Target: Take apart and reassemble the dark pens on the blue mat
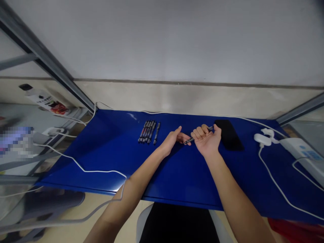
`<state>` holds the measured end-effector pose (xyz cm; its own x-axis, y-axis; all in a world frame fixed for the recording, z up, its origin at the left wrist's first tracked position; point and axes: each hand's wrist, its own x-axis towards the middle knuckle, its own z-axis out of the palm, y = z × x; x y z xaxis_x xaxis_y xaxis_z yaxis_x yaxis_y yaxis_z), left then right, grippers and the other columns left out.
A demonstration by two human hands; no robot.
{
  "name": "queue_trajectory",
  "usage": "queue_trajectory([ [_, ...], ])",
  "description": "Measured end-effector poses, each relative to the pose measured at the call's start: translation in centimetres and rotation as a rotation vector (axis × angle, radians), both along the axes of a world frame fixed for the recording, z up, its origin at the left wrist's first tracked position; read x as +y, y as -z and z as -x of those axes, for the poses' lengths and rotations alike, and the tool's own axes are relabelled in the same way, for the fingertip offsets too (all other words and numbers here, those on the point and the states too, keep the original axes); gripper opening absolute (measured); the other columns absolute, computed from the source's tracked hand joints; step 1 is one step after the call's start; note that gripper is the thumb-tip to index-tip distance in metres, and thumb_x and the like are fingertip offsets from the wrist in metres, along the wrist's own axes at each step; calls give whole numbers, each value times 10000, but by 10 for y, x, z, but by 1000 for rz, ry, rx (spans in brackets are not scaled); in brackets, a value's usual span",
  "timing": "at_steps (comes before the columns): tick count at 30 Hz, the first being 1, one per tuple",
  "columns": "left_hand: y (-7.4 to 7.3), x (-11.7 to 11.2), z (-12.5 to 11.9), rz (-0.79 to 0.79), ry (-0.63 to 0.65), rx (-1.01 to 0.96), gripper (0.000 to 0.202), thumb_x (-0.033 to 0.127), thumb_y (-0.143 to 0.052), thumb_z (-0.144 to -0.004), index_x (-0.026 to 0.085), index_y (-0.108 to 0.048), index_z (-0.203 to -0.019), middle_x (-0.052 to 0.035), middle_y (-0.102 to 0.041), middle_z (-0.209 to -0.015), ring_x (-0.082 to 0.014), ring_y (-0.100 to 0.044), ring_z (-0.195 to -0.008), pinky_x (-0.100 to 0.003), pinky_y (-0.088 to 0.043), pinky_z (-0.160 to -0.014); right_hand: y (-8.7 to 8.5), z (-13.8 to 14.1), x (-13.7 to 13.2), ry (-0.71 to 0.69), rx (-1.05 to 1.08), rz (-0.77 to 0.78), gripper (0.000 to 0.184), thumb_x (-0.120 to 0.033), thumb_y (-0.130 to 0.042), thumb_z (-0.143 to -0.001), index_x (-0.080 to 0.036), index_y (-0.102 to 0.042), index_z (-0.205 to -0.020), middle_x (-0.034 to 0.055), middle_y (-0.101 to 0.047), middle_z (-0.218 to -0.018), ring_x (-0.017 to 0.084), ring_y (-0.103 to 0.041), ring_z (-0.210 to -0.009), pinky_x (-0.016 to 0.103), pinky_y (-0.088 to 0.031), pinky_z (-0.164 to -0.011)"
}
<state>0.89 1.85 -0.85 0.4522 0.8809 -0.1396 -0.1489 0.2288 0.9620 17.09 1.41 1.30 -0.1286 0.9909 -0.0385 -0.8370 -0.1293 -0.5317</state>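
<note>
Right hand (207, 139), palm up, has its grip clenched around a dark pen (189, 140), held just above the middle of the blue desk (108, 148). The barrel slants from 8 o'clock to 2 o'clock through the curled fingers. Left hand (173, 139) meets it from 9 o'clock, its grip pinched on the pen's lower tip, thumb raised. Well apart at 9 o'clock of the hands, a row of pens (146, 131) lies side by side on the desk, with a single pen (157, 132) just beside the row. Just beside the right hand at 3 o'clock lies a black phone (229, 135). Farther toward 3 o'clock sit a white plug (262, 138) and a power strip (301, 148). A white cable (83, 169) trails over the desk's edge at 8 o'clock.
</note>
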Motion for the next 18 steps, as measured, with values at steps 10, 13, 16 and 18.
queue_trajectory([
  [10, -4, -6, -1, -64, -4, 50, 420, 521, -725, -739, 111, -751, -827, -86, -729, -768, -130, -586, -678, -267, -423, -707, -1, 0, 1, -3, -17, -18, 401, -449, -394, -870, -213, -250, -579, -53, -186, -498, 114, -180, -462, 265, -295, -465],
  [13, -2, -5, -1, -65, -5, 43, 403, 508, -714, -755, 115, -751, -837, -83, -727, -767, -127, -589, -678, -269, -437, -717, 0, 0, 1, -1, -34, -30, 414, -453, -382, -875, -212, -252, -565, -53, -170, -496, 115, -182, -458, 268, -300, -462],
  [16, -1, -4, -1, -67, -8, 34, 379, 485, -707, -769, 117, -750, -847, -85, -726, -770, -128, -595, -685, -279, -451, -736, 1, 0, 0, 37, -72, -38, 459, -526, -357, -892, -216, -275, -563, -51, -183, -512, 117, -220, -458, 275, -326, -467],
  [18, 0, -4, -1, -59, -11, 20, 356, 449, -739, -743, 115, -747, -865, -83, -724, -767, -131, -603, -693, -290, -460, -754, 1, 1, 1, 65, -121, -38, 484, -574, -342, -901, -220, -310, -573, -50, -207, -524, 119, -262, -458, 288, -364, -483],
])
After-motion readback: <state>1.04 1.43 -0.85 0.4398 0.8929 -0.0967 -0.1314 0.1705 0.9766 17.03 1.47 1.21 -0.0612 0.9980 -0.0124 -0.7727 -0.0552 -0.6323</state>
